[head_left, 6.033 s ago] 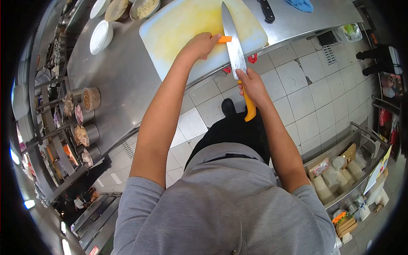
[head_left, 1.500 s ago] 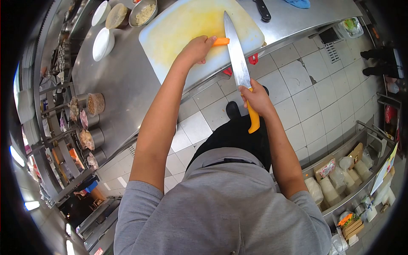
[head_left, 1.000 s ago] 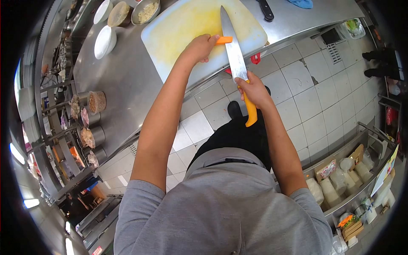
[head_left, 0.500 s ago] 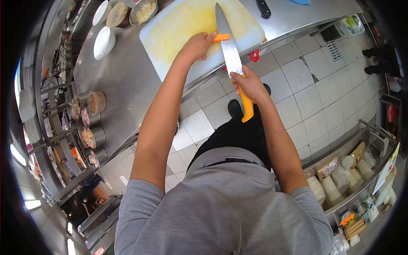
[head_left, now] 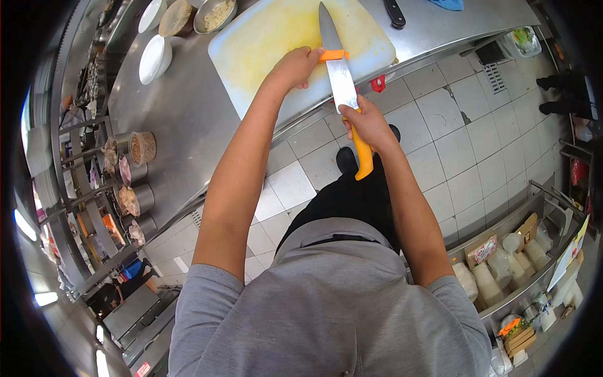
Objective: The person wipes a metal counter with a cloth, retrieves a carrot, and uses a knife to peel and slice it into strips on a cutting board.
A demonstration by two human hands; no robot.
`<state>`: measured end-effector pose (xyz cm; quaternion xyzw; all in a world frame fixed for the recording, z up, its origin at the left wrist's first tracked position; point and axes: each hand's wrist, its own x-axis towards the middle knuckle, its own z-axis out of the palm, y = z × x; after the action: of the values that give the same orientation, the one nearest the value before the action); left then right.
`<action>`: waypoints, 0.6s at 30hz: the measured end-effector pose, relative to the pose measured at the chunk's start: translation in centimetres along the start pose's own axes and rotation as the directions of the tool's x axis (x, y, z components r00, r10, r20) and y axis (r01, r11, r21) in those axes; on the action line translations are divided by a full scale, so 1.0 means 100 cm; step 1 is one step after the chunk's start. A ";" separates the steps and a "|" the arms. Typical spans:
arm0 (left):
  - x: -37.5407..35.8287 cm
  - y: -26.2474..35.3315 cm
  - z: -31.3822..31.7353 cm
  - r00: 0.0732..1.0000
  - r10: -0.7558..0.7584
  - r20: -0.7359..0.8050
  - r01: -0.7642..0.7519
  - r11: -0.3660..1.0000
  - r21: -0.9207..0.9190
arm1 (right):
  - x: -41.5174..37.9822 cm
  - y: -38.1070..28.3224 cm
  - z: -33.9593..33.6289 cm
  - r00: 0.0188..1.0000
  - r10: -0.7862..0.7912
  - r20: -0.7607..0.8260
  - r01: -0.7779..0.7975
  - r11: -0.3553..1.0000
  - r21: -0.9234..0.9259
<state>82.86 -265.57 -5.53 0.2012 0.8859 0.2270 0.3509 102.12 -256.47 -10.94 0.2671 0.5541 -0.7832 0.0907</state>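
Observation:
My left hand pinches an orange strip, which lies across the flat of a large knife's blade. The knife's yellow handle is in my right hand, with the thumb near the base of the blade. The blade points away from me over a white cutting board with yellow stains. The handle sticks out past the counter's edge, above the floor.
White bowls, a metal bowl of pale chopped food and a black-handled knife are on the steel counter. Food containers line its left side. A bin of wrapped goods stands at right.
The orange strip reaches a little further right across the blade. My hands and the knife have hardly moved; the view has shifted slightly.

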 end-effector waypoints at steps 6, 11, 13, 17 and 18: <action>-0.001 0.001 0.002 1.000 0.005 -0.024 -0.005 1.000 -0.008 | -0.001 0.004 0.000 1.000 -0.022 -0.002 0.022 1.000 -0.004; 0.002 -0.001 0.002 1.000 0.008 -0.015 -0.008 1.000 -0.019 | -0.005 -0.004 0.007 1.000 0.008 -0.008 -0.008 1.000 0.012; 0.002 -0.003 0.003 1.000 0.009 -0.021 -0.009 1.000 -0.022 | 0.000 -0.003 0.009 1.000 -0.015 0.008 0.015 0.999 0.051; 0.001 -0.002 0.001 1.000 0.017 -0.005 -0.017 0.999 -0.031 | 0.001 -0.006 0.009 1.000 0.012 0.008 -0.013 0.998 0.061; 0.001 -0.002 0.002 1.000 0.023 -0.009 -0.023 0.999 -0.027 | 0.003 -0.003 0.007 1.000 -0.004 0.014 0.003 0.998 0.059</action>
<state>82.91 -265.67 -5.79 0.2058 0.8819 0.2437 0.3472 101.54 -257.00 -10.70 0.2629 0.5306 -0.8013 0.0854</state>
